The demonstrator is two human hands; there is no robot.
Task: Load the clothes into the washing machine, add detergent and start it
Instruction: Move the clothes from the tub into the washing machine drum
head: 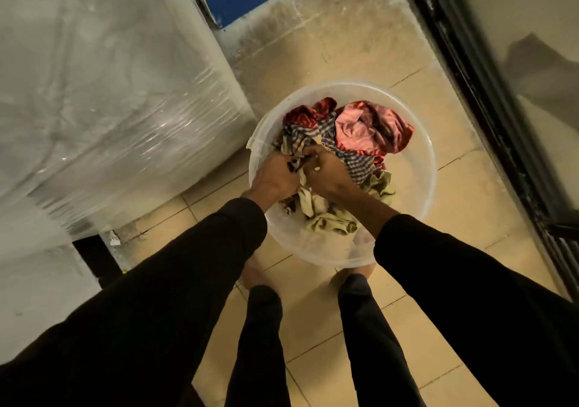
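Crumpled clothes [347, 143] in pink, red, blue check and beige are lying in a round translucent plastic basin [419, 168] sitting on the tiled floor [313, 337]. Both hands are reaching into the basin's near-left side, the left hand [274, 179] and right hand [326, 173] with fingers closing on the beige cloth [316, 206].

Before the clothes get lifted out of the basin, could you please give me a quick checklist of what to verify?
1. Left hand has a grip on the beige cloth: ok.
2. Right hand grips the same bundle: ok.
3. Basin sits flat on the tiled floor: ok.
4. Pink garment gathered too: not ok, it lies loose.
5. Washing machine lid open: cannot tell.
6. Detergent within reach: cannot tell.
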